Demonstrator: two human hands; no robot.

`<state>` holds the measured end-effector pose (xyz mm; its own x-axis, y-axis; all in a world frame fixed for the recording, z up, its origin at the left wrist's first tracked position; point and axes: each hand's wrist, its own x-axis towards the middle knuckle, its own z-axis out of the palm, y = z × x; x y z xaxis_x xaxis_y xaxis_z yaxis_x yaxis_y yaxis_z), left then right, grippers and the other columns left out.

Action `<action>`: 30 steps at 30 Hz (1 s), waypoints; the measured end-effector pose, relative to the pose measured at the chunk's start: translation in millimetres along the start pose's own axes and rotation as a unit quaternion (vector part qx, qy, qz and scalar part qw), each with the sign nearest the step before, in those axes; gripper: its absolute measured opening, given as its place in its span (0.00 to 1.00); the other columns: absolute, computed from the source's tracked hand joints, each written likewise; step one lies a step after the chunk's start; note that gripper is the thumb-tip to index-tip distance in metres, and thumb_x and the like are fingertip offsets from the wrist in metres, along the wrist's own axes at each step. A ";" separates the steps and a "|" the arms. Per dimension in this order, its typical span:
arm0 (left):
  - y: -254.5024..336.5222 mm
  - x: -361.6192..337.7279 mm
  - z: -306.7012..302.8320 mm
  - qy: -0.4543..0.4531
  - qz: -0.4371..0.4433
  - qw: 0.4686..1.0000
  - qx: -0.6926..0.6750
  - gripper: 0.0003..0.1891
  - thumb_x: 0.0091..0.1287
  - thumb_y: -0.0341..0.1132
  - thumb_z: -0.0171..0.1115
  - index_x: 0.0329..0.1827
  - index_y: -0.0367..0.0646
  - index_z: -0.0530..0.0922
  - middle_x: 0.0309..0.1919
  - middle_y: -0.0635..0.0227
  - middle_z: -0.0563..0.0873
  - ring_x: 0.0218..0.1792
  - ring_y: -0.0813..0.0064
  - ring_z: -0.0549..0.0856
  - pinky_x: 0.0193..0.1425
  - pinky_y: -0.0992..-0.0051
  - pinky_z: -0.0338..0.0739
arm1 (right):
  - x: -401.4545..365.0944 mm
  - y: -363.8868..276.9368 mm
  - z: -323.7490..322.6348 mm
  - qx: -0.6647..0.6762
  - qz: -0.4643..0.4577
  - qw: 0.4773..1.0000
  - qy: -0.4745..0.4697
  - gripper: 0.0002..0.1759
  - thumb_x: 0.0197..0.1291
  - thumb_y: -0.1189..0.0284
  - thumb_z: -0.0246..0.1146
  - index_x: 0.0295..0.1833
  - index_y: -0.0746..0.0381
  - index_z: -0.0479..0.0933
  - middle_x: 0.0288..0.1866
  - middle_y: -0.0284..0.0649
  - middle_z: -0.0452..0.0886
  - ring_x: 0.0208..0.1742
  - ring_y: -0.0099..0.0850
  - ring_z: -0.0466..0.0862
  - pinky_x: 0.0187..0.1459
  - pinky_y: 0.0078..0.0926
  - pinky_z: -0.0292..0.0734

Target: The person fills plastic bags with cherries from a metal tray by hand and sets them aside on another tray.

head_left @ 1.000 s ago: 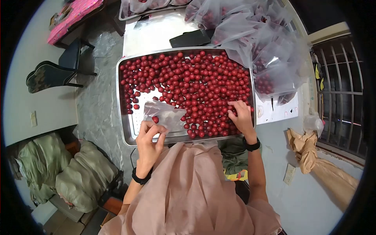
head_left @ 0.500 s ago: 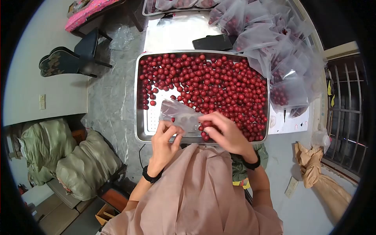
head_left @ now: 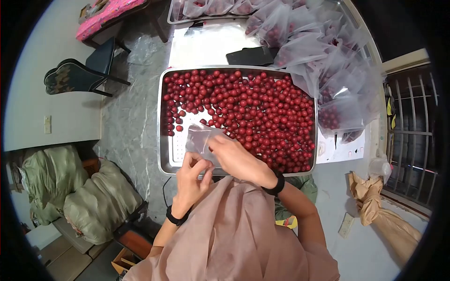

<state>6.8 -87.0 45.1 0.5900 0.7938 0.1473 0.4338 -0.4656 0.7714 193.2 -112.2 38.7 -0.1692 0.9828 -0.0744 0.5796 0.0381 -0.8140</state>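
A metal tray (head_left: 162,154) holds a wide layer of round dark red fruits (head_left: 253,100), with its perforated bottom showing at the left front. Over that bare part is a clear plastic bag (head_left: 199,138). My left hand (head_left: 191,175) pinches the bag's near edge between thumb and fingers. My right hand (head_left: 236,159) reaches to the bag's mouth, its fingertips at or inside the plastic; whether fruit is in it is hidden.
Filled plastic bags (head_left: 328,70) crowd the back right beside the tray. A black flat object (head_left: 251,56) lies behind the tray. Another tray (head_left: 176,18) with bags stands at the back. A chair (head_left: 101,61) and green sacks (head_left: 96,201) are at the left.
My right hand has moved left from the tray's fruits to the bag, and the fruits it held no longer show. The view has shifted slightly.
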 end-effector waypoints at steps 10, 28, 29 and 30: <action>-1.5 -7.3 0.7 -0.037 -0.019 0.999 0.023 0.10 0.55 0.21 0.72 0.38 0.42 0.84 0.39 0.62 0.78 0.31 0.64 0.84 0.34 0.68 0.79 | 61.2 85.4 84.0 -0.030 0.011 0.969 -0.245 0.21 0.53 0.73 0.70 0.55 0.59 0.81 0.49 0.51 0.85 0.47 0.50 0.85 0.45 0.46 0.80; -4.1 -1.4 -13.0 0.001 -0.047 0.999 0.004 0.10 0.54 0.20 0.70 0.39 0.41 0.84 0.40 0.61 0.77 0.34 0.63 0.84 0.37 0.69 0.80 | 43.5 29.0 21.5 0.001 -0.097 0.980 -0.172 0.18 0.60 0.73 0.67 0.56 0.66 0.79 0.46 0.52 0.85 0.50 0.55 0.84 0.48 0.48 0.79; -6.8 -0.5 -13.9 0.020 -0.042 0.999 -0.009 0.10 0.54 0.20 0.70 0.38 0.41 0.84 0.40 0.61 0.78 0.34 0.63 0.84 0.38 0.70 0.80 | 35.6 14.8 3.8 0.024 -0.105 0.987 -0.117 0.15 0.63 0.74 0.65 0.55 0.65 0.80 0.47 0.52 0.85 0.51 0.54 0.84 0.49 0.47 0.79; -9.3 -0.1 -15.3 0.039 -0.038 0.998 -0.021 0.10 0.54 0.20 0.70 0.38 0.41 0.85 0.39 0.62 0.78 0.34 0.64 0.84 0.39 0.70 0.80 | 28.2 2.8 -12.6 0.049 -0.111 0.991 -0.060 0.13 0.65 0.75 0.62 0.54 0.65 0.81 0.47 0.51 0.85 0.52 0.53 0.84 0.50 0.46 0.79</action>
<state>-7.7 -76.7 47.4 0.5005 0.8553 0.1341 0.4448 -0.3869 0.8077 200.1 -82.2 41.6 -0.3811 0.9233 0.0485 0.4387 0.2268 -0.8696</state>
